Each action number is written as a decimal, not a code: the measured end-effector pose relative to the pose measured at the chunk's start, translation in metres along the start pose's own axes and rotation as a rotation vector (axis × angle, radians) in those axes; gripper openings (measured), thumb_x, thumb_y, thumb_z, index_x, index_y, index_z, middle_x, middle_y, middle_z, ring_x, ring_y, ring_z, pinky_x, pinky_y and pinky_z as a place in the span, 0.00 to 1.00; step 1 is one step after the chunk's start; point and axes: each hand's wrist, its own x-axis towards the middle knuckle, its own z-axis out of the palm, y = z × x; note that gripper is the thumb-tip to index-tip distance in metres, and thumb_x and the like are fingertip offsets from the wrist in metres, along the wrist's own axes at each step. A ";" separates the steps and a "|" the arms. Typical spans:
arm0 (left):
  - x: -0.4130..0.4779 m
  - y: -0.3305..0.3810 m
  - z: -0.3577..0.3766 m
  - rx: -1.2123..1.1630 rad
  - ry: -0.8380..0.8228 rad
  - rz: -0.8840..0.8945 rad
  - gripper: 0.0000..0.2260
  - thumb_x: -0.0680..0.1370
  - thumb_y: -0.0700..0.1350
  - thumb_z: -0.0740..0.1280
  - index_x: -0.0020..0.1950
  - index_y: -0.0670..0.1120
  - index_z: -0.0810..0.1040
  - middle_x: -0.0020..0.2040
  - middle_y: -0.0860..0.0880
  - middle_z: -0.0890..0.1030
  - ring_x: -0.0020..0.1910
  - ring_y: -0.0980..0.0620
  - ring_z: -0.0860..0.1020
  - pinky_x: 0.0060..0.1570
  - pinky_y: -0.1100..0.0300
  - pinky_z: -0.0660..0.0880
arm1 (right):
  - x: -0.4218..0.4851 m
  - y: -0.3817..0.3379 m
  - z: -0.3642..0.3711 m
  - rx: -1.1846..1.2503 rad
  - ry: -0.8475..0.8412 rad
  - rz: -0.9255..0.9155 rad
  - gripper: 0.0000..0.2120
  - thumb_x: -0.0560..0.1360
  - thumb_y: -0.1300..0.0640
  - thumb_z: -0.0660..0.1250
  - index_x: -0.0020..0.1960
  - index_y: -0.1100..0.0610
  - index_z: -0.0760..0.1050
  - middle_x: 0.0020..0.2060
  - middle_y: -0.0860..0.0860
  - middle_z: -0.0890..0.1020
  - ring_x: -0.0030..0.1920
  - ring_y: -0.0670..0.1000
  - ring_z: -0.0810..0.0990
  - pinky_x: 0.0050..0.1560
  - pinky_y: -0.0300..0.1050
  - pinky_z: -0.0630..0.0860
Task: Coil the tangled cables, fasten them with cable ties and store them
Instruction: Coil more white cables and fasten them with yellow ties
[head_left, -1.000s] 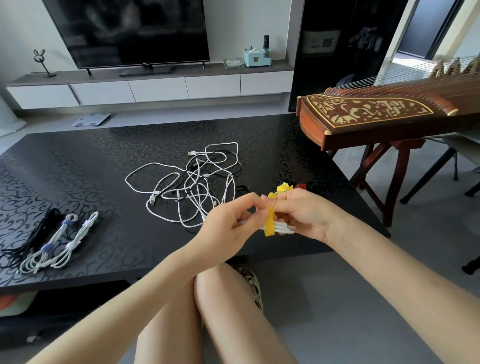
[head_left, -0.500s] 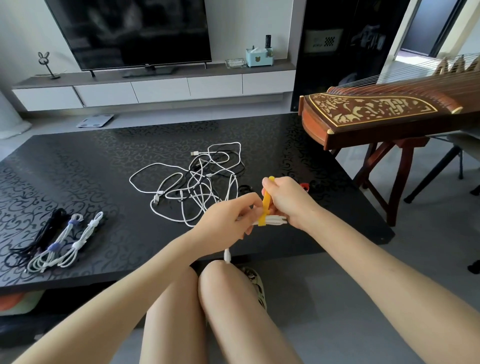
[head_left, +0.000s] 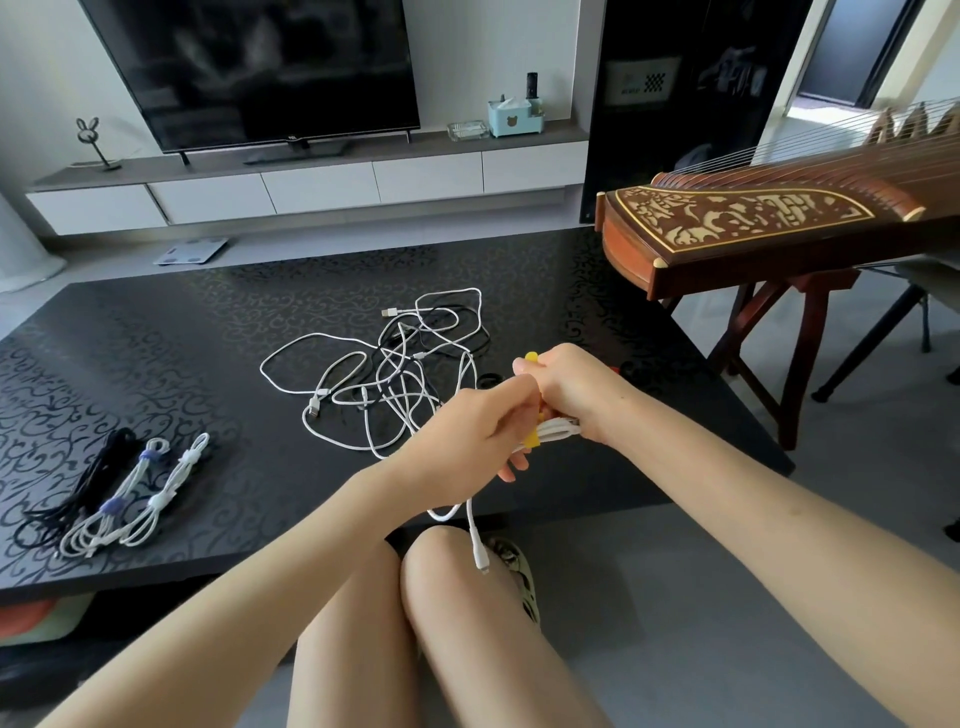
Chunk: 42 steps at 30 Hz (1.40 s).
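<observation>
both hands up front, over the near edge of the worktop (head_left: 156, 364), pressed against each other.
left hand (head_left: 478, 431): fingers curled, gripping a white coil (head_left: 558, 430) from the left, lower fingers under it.
right hand (head_left: 571, 384): fist clamped on a yellow tie (head_left: 532, 440). one end of the tie sticks out above the fist, and the other part wraps across the coil just below the left thumb. the coil strands also run into the right palm. can't tell whether the tie is fastened; the knuckles hide it.
one loose end of the coil hangs below the left hand, its plug (head_left: 480, 558) dangling in front of the knees.

tangle (head_left: 384, 374): white and black cables in loose loops mid-worktop, just beyond the hands, flat on the surface and apart from the coil.
done bundles at the near left of the worktop, side by side and touching or nearly so: a black one (head_left: 78, 493), a white one with blue ties (head_left: 119, 499), and a white one with white ties (head_left: 166, 488).
small dark ring (head_left: 488, 379) on the worktop just behind the left hand. there's a red bit beside the right wrist, too hidden to identify.

background: zither (head_left: 753, 223) on a wooden stand at the right, its end over the worktop's far right corner. tv (head_left: 249, 67) above a low cabinet, blue box (head_left: 511, 117) on the cabinet top, scale (head_left: 192, 251) on the floor.
</observation>
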 end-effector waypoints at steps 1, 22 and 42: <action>0.000 0.001 0.000 0.022 -0.001 0.020 0.08 0.81 0.38 0.54 0.43 0.44 0.67 0.37 0.45 0.79 0.29 0.59 0.79 0.35 0.65 0.76 | 0.001 0.000 -0.001 0.011 -0.015 0.009 0.19 0.80 0.55 0.58 0.32 0.58 0.68 0.22 0.50 0.69 0.22 0.47 0.68 0.27 0.40 0.64; -0.019 -0.037 0.016 -0.676 0.185 -0.197 0.06 0.79 0.35 0.62 0.43 0.41 0.68 0.32 0.46 0.75 0.30 0.51 0.70 0.31 0.65 0.68 | 0.009 0.054 0.042 0.562 -0.232 0.489 0.15 0.80 0.63 0.55 0.35 0.60 0.68 0.22 0.49 0.66 0.19 0.44 0.60 0.19 0.34 0.56; -0.020 -0.027 0.008 -0.101 0.337 -0.196 0.05 0.74 0.45 0.71 0.42 0.56 0.82 0.34 0.52 0.82 0.31 0.59 0.75 0.35 0.66 0.70 | -0.050 0.063 0.025 0.537 -0.736 0.373 0.23 0.79 0.56 0.56 0.25 0.57 0.67 0.15 0.50 0.62 0.16 0.46 0.56 0.22 0.38 0.52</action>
